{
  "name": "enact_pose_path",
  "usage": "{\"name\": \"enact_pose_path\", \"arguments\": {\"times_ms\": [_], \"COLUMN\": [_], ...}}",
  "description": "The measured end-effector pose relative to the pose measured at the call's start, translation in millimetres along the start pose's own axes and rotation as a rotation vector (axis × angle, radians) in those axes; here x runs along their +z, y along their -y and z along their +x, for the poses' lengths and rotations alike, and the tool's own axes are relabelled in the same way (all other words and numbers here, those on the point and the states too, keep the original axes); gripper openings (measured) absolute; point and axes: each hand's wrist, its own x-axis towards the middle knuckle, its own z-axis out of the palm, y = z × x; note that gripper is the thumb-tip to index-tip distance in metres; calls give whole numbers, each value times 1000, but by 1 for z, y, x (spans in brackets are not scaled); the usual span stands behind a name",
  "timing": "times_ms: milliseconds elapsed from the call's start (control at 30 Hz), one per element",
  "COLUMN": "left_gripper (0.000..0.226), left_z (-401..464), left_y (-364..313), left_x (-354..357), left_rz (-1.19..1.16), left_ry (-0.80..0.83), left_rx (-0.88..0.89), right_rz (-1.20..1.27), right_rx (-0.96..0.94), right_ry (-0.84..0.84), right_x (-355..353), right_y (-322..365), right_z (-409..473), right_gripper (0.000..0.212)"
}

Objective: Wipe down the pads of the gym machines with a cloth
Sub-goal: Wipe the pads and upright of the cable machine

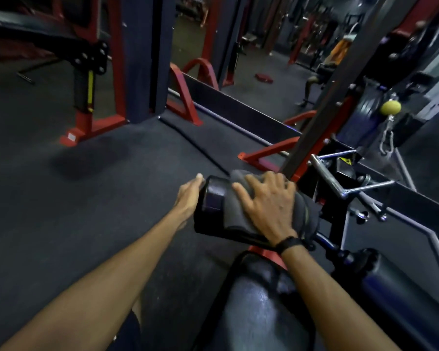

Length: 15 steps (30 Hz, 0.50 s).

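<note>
A black roller pad (213, 198) of a gym machine lies in the middle of the head view. A dark grey cloth (235, 211) is draped over its top. My right hand (269, 206) lies flat on the cloth with fingers spread, pressing it onto the pad. My left hand (189, 196) holds the pad's left end, fingers wrapped around the far side. A black seat pad (254, 305) sits below, nearer to me, and a second roller pad (390, 282) lies at the lower right.
Red machine frames (96, 122) stand on the dark rubber floor at left and behind. A chrome handle (340, 183) juts out right of the pad. A wall mirror (264, 79) runs behind, with a person in orange (335, 54) in it. A yellow ball (390, 107) hangs at right.
</note>
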Motion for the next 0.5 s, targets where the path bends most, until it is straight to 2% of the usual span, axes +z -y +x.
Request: {"name": "enact_pose_path", "arguments": {"times_ms": [67,133,200,267,333,433,500], "left_gripper": [49,53,44,37,32,37,27], "left_z": [1,3,4,1,-2,0,-2], "left_y": [-15,-27,-22,-15,-11,-5,3], "left_x": [14,25,34,36,34,33,31], "left_rz": [-99,-61,143,233,237,235,188], "left_ry": [6,-15,-65,-129,-151,-169,-148], "left_rx": [-9,-24,-1,55,106,178,254], "right_rz": [-18,20,20,4,-14,-50,-65], "right_rx": [137,202,215,234,239,220,174], "right_ry": [-14,-36,-32,-45,-61,-25,-11], "right_x": [-3,-2,-2,0,0,4,5], "right_y": [-37,-48,-41,-31,-27,-17,6], "right_z": [-14,-24,-25,-25,-24,-11,2], "right_gripper": [50,50,50,48,48,51,51]}}
